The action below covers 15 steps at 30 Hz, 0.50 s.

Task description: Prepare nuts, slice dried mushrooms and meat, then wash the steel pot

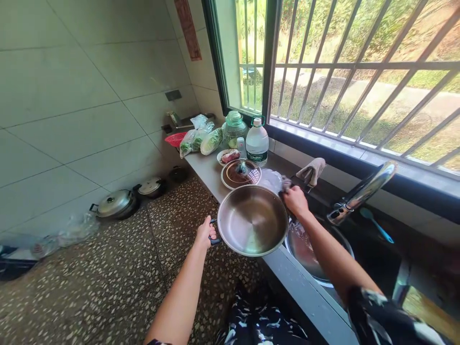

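The left hand (205, 233) is closed around the dark side handle of a steel pan (252, 220), which is held level at the front edge of the grey counter (287, 273), partly over the speckled floor (108, 282). The right hand (295, 201) grips the pan's opposite handle at the far rim; its fingers are curled shut, but the handle itself is mostly hidden beneath them. Just behind and below the pan, a second metal basin (309, 249) sits in the dark sink (373, 254), partly covered by the right forearm. A chrome faucet (362, 191) slants over the sink, with a blue utensil (375, 224) lying beside it and a cloth (312, 170) draped further back. Beyond the pan, a clear plastic bag (271, 179) touches its far rim; next stands a dish under a glass lid (240, 173), then a small bowl of meat (228, 156), a water bottle (257, 142) and a green-lidded jar (234, 125). Bagged greens (201, 139) and a red basket (176, 139) lie at the counter's far end. On the floor along the tiled wall rest two lidded pots (117, 203); objects at the left edge are cut off and indistinct. A barred window (341, 72) runs above the counter.
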Tool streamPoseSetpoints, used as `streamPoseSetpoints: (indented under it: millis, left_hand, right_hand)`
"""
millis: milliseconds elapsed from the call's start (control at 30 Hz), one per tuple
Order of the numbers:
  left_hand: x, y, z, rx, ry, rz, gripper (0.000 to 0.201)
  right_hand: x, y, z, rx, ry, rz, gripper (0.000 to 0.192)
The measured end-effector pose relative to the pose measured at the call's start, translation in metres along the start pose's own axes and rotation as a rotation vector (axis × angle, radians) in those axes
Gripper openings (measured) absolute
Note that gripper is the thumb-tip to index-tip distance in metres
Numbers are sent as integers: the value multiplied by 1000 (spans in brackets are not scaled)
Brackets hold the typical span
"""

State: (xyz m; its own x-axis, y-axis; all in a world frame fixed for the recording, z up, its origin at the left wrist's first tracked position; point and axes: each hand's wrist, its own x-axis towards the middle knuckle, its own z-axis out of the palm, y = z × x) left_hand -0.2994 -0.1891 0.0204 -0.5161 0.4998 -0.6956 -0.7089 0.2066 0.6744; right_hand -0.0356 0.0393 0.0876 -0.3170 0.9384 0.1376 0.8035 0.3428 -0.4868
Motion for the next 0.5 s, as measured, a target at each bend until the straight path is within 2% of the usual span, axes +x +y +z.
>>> streamPoseSetpoints:
  millis: [100,200,267,333,433,500]
  left_hand:
    - [-3,-1,1,-40,21,23,40]
    - [-5,-3,1,-99,44,44,40]
    - [-7,-4,2,-131,49,51,39]
    - [-8,-5,3,-156,35,54,38]
    - [-10,-5,5,-172,25,44,38]
    - [-10,-5,6,-165,27,38,37]
  right_hand:
    - [17,-32,21,-147,-105,-73,18]
    - [0,-31,28,-209,-138,-101,28]
    - [-23,-17,28,-202,-106,-125,33]
    - [-53,-3,31,-152,5,-132,37]
    - [-108,7,41,34,182,-48,44]
    - [-145,9,47,188,204,24,46]
